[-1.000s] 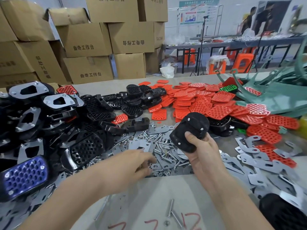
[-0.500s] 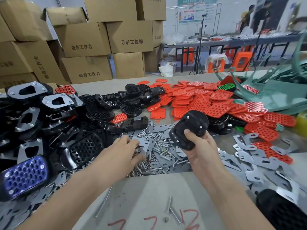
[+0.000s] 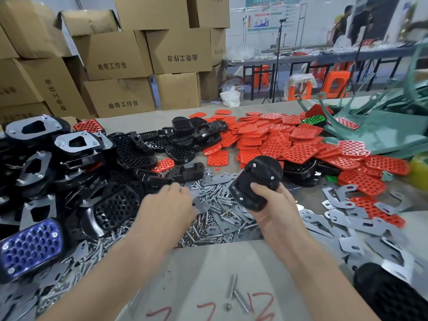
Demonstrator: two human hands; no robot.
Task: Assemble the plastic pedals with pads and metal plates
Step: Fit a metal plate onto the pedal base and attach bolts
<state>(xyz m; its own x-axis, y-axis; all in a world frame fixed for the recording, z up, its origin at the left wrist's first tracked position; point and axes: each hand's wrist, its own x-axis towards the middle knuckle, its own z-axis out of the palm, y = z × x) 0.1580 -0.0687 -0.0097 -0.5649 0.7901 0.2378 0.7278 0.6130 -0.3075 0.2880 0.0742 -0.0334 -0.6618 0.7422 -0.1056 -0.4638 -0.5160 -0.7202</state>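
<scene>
R hand (image 3: 275, 205) w/ black pedal (image 3: 257, 179); L hand (image 3: 166, 205) w/ metal plate (image 3: 202, 204)

The widest bare table (image 3: 203, 269) lies in the lower centre of the frame, between the forearms, with just a few loose bolts (image 3: 232, 287) on it. Above that, a heap of bolts and plates (image 3: 222, 218) spans the middle, where the left hand (image 3: 166, 205) pinching a plate (image 3: 202, 203) and the right hand (image 3: 275, 205) gripping a black pedal (image 3: 259, 179) take up room. Stacked pedals (image 3: 69, 163) block the left, red pads (image 3: 289, 144) and green parts (image 3: 382, 133) the upper right, flat plates (image 3: 352, 221) the right edge. A narrow bare strip runs before the boxes (image 3: 115, 56) at top.
</scene>
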